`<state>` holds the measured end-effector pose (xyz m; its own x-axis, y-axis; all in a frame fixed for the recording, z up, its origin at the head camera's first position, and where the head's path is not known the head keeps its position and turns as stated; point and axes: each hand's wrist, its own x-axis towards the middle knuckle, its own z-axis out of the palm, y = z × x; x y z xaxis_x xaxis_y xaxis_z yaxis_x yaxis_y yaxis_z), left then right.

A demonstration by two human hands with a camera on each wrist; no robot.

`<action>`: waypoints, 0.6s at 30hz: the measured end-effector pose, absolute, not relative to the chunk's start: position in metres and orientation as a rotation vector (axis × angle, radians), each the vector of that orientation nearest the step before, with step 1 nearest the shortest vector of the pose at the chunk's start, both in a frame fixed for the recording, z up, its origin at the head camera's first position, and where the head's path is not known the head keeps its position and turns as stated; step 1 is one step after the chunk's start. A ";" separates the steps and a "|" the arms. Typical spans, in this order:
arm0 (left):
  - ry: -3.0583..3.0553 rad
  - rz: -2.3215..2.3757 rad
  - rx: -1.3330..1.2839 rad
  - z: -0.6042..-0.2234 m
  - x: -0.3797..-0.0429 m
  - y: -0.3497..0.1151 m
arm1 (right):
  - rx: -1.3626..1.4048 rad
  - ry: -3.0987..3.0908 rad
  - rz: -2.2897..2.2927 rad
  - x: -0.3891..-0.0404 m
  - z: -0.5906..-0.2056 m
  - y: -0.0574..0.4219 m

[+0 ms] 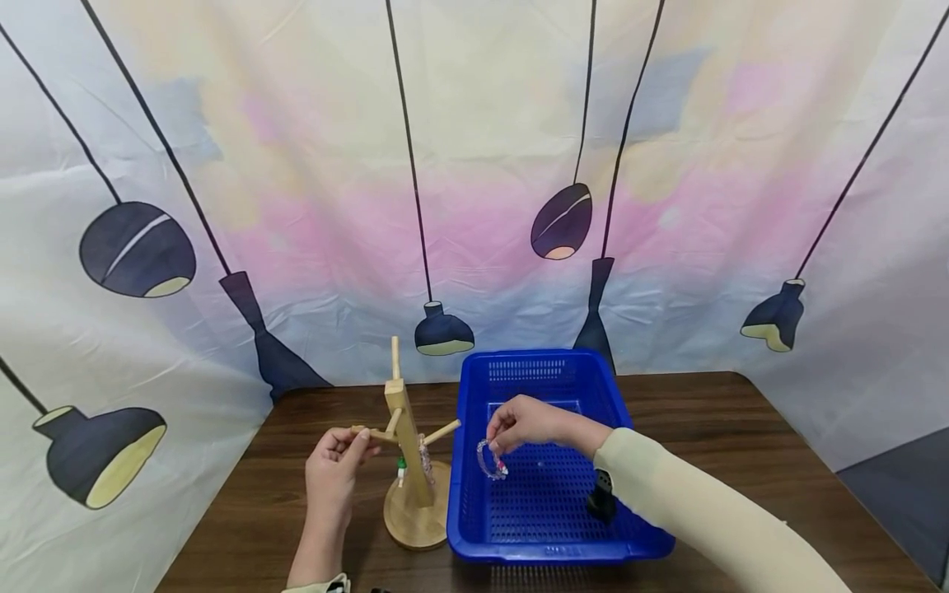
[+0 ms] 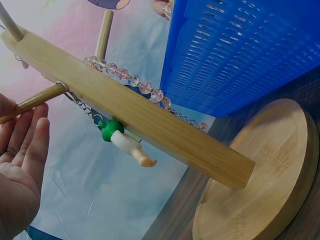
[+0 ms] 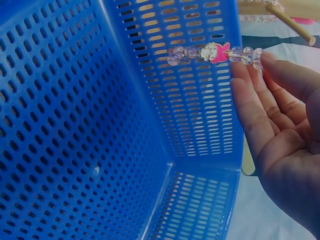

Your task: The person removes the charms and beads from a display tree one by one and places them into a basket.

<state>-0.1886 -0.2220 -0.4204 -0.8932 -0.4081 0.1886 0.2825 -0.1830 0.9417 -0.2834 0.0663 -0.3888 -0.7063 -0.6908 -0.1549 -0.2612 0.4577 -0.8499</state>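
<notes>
My left hand [image 1: 334, 465] pinches one peg [image 2: 37, 100] of a wooden stand [image 1: 410, 436] between thumb and fingers. From that peg, close to the post, hangs a keychain [image 2: 120, 137] with a green-topped white figure. Behind the post a pink and clear beaded bracelet [image 2: 145, 88] hangs from the stand. With thumb and fingertips my right hand [image 1: 530, 422] holds a clear lilac beaded bracelet [image 3: 240, 54] that bears a pink and white character charm [image 3: 216, 52]. It dangles over the left part of a blue plastic basket [image 1: 563, 553], right of the stand.
The stand's round base [image 1: 415, 535] sits close to the basket's left wall on the brown table [image 1: 704, 461]. Other pegs [image 1: 443, 431] jut from the post toward the basket. A patterned cloth [image 1: 504, 148] hangs behind the table.
</notes>
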 end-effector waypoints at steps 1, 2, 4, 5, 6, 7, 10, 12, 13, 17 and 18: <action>-1.647 -2.117 0.143 -0.420 -0.189 -0.222 | -0.784 2.228 -1.170 -0.284 -0.390 0.066; -1.645 -2.118 0.139 -0.420 -0.189 -0.222 | -0.780 2.231 -1.159 -0.285 -0.391 0.066; -1.645 -2.116 0.132 -0.420 -0.189 -0.222 | -0.774 2.236 -1.143 -0.287 -0.392 0.065; -1.645 -2.115 0.129 -0.421 -0.189 -0.222 | -0.775 2.238 -1.129 -0.288 -0.393 0.065; -1.645 -2.113 0.128 -0.421 -0.189 -0.222 | -0.775 2.240 -1.116 -0.289 -0.394 0.064; -1.645 -2.111 0.127 -0.421 -0.189 -0.222 | -0.776 2.241 -1.103 -0.290 -0.395 0.064; -1.651 -2.106 0.134 -0.422 -0.189 -0.222 | -0.767 2.240 -1.077 -0.292 -0.400 0.063; -1.649 -2.109 0.138 -0.422 -0.189 -0.222 | -0.755 2.235 -1.073 -0.294 -0.402 0.063; -1.646 -2.112 0.140 -0.422 -0.189 -0.222 | -0.749 2.234 -1.073 -0.295 -0.404 0.063; -1.644 -2.115 0.132 -0.422 -0.189 -0.222 | -0.738 2.226 -1.065 -0.297 -0.408 0.063; -1.648 -2.111 0.128 -0.422 -0.189 -0.221 | -0.735 2.223 -1.065 -0.297 -0.409 0.063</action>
